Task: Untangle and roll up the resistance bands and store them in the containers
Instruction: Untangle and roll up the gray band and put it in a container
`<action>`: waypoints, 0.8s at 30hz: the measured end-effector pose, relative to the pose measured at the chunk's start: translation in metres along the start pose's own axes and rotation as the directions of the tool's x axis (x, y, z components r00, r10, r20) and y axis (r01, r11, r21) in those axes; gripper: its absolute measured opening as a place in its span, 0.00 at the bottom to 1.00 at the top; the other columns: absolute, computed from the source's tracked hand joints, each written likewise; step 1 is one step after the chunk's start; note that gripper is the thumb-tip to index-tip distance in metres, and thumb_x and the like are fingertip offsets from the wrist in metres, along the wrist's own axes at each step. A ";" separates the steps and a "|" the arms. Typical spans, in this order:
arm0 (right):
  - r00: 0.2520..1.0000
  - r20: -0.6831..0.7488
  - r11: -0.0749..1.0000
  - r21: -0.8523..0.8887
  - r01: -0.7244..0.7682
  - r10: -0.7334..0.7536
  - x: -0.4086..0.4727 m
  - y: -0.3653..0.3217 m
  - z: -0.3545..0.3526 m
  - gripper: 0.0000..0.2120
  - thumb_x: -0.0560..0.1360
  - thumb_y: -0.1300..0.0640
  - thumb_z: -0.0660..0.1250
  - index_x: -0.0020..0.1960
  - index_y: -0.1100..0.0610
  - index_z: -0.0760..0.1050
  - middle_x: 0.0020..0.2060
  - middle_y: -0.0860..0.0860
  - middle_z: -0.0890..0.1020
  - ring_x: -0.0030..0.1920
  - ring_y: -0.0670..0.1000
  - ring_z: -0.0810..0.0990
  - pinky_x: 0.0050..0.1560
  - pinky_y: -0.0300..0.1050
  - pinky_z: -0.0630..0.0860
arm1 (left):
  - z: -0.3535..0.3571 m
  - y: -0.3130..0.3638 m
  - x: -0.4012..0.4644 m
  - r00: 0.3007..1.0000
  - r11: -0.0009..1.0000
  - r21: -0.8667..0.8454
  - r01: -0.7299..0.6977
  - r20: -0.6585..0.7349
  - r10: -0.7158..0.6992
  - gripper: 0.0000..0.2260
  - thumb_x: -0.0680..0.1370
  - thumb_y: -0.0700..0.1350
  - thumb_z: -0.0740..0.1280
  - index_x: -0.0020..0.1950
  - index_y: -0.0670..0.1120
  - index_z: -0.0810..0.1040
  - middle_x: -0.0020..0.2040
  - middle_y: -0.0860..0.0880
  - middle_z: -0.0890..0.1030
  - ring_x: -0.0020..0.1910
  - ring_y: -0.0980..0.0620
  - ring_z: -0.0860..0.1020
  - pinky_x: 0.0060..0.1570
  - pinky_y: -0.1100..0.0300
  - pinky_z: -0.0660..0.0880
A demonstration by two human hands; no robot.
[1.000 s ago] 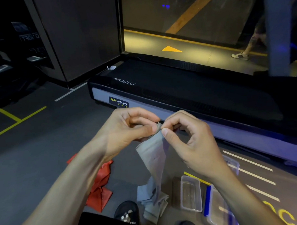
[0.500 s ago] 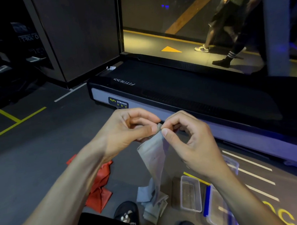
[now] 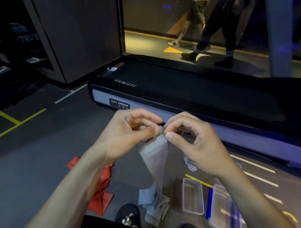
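Note:
A flat grey resistance band [image 3: 157,159] hangs from both hands down to a crumpled heap on the floor. My left hand [image 3: 129,132] and my right hand [image 3: 195,141] each pinch its top end between thumb and forefinger, fingertips almost touching. A red resistance band [image 3: 101,189] lies crumpled on the floor under my left forearm. A small clear container [image 3: 192,196] stands open on the floor to the right of the grey heap. A larger clear container with a blue clip [image 3: 222,210] sits beside it, partly hidden by my right forearm.
A black treadmill deck [image 3: 189,95] runs across the floor just beyond my hands. Behind it, through glass, two people walk [image 3: 217,30] on a lit lane. My sandalled feet [image 3: 128,216] are at the bottom edge. A clear lid [image 3: 189,164] lies under my right wrist.
My hands stay in place, still pinching the top of the grey band. The people behind the glass have walked further left.

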State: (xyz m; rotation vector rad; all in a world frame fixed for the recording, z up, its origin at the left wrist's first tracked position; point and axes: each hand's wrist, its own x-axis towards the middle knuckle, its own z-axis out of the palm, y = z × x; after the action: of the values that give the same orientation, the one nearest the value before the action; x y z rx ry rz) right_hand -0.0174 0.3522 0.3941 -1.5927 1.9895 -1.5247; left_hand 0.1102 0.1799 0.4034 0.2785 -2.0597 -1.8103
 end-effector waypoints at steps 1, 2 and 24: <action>1.000 0.010 1.000 0.024 -0.008 0.008 0.000 0.001 -0.003 0.04 0.78 0.65 0.72 0.48 0.57 0.82 0.49 0.47 0.82 0.52 0.54 0.82 0.54 0.50 0.78 | 0.000 0.000 0.000 1.000 1.000 0.001 -0.001 0.001 0.001 0.07 0.75 0.34 0.74 0.52 0.41 0.84 0.39 0.45 0.85 0.36 0.51 0.79 0.41 0.60 0.77; 1.000 0.021 0.999 0.045 -0.020 0.019 -0.001 0.003 -0.007 0.04 0.78 0.65 0.72 0.48 0.58 0.82 0.51 0.48 0.82 0.54 0.54 0.82 0.56 0.51 0.78 | 0.000 -0.001 0.001 1.000 1.000 0.003 -0.003 -0.003 0.003 0.07 0.75 0.34 0.73 0.52 0.41 0.84 0.39 0.45 0.85 0.37 0.51 0.79 0.42 0.60 0.77; 0.987 -0.149 0.997 0.059 -0.058 0.066 -0.003 -0.002 0.017 0.07 0.76 0.65 0.73 0.47 0.53 0.84 0.44 0.45 0.84 0.49 0.51 0.84 0.53 0.48 0.80 | -0.001 -0.001 0.002 0.994 0.998 0.062 -0.022 0.110 0.015 0.14 0.77 0.33 0.72 0.62 0.42 0.80 0.41 0.45 0.85 0.41 0.54 0.79 0.46 0.64 0.75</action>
State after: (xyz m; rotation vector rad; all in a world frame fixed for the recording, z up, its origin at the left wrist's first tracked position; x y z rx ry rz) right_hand -0.0034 0.3443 0.3866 -1.4193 2.0334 -1.7063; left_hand 0.1086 0.1783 0.4026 0.1801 -2.1891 -1.7884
